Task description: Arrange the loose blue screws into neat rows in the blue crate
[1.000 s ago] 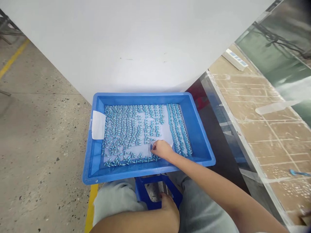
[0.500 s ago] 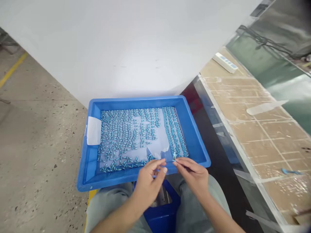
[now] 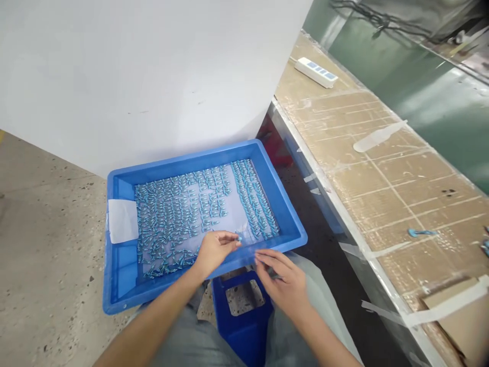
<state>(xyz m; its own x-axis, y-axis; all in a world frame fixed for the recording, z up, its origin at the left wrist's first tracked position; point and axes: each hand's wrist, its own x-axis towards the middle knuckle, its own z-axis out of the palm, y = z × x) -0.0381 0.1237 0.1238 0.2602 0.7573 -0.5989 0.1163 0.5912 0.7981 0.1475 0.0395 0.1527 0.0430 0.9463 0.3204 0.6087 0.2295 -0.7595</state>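
Holding hand, head view: The left hand [image 3: 216, 251] pinches one small light-blue part [image 3: 239, 238] between thumb and fingertips.
Part position: At the near-right area of the rectangular blue plastic tray [image 3: 268, 188], just inside its near rim; exact height above the tray floor cannot be told.
Part handling: Judged light, stiff and smooth; likely to slip or turn under a loose pinch. Any fragility would probably lie in the thin end.
Hold point: The broader blue end, with fingertips only.
Left arm: Extended forward and rightward across the near rim, fingers pointing right.
Right hand [image 3: 284, 283]: Beside the near rim, fingers curled, thumb and index fingertip slightly parted; nothing visible between them.
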